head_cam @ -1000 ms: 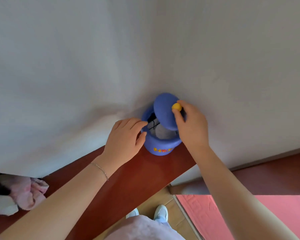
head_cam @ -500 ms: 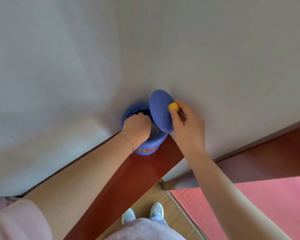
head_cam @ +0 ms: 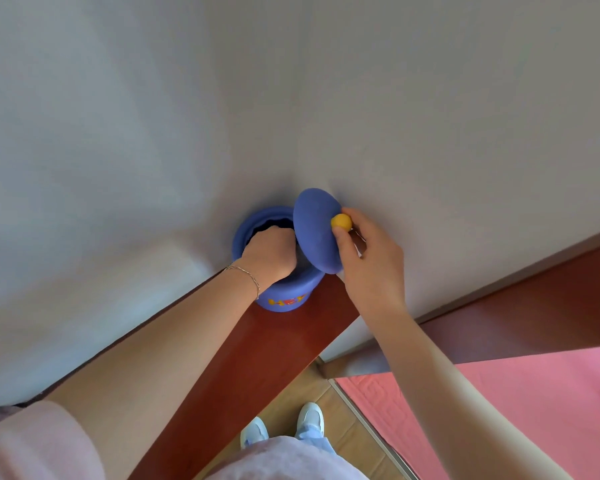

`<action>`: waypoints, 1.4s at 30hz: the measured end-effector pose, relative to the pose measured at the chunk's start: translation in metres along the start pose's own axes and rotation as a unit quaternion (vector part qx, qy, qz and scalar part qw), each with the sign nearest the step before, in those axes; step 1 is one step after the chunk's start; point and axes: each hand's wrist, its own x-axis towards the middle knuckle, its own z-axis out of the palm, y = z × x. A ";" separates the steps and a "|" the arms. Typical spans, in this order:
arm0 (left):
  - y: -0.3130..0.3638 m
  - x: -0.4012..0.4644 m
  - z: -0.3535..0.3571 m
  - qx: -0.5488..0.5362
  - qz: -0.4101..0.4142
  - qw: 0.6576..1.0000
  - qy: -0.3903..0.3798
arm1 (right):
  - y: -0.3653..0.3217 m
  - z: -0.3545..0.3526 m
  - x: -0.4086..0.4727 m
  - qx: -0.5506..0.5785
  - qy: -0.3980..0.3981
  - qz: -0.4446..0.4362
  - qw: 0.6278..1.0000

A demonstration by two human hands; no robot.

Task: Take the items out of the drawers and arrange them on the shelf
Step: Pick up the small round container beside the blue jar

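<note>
Blue jar [head_cam: 284, 299] with yellow lettering stands on the shelf [head_cam: 274, 344]; left hand [head_cam: 269, 254] reaches inside, grip hidden; right hand [head_cam: 371, 265] pinches the tilted lid [head_cam: 314, 230] by its yellow knob [head_cam: 341, 222].

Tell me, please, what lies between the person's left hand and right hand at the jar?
In the head view, the tilted blue lid stands between the left hand, reaching into the blue jar, and the right hand, which holds its yellow knob.

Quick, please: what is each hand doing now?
Left hand: inside the blue jar, grip cannot be told.
Right hand: closed on the lid.
</note>
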 end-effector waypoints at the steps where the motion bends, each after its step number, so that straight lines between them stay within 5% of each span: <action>1: 0.001 -0.002 -0.002 -0.005 0.008 1.000 0.002 | 0.000 0.000 0.000 0.000 0.001 -0.003 1.000; 5: 0.004 -0.011 -0.011 -0.028 0.042 0.998 0.047 | -0.003 0.003 0.001 0.002 0.007 -0.005 1.000; 10: -0.012 -0.028 -0.023 -0.115 0.066 0.973 0.191 | -0.012 0.007 0.001 0.012 0.014 -0.023 1.000; 20: -0.062 -0.099 -0.044 -0.277 -0.031 0.903 0.328 | -0.018 0.026 0.004 -0.044 -0.022 -0.067 0.996; 32: -0.145 -0.170 0.027 -0.268 -0.228 0.890 0.289 | -0.003 0.059 0.015 -0.280 -0.114 -0.154 0.941; 42: -0.177 -0.170 0.053 -0.244 -0.256 0.902 0.249 | 0.000 0.062 0.018 -0.326 -0.115 -0.176 0.922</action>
